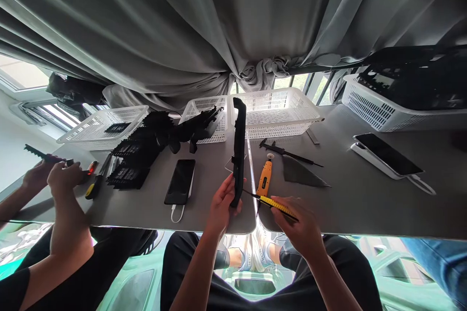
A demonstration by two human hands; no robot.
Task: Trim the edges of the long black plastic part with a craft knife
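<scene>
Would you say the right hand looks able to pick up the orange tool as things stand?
Probably not: the right hand is occupied with the yellow tool, though the orange tool lies uncovered close by.

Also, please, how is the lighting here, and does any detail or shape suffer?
Head view: the window below the curtain is washed out; also in the head view, the black part in the left hand is so backlit that its surface detail is mostly lost; head view, outer edges: shapes look stretched.

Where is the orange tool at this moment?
In the head view, the orange tool lies on the table, right of centre, between the black part and the dark triangular piece.
</scene>
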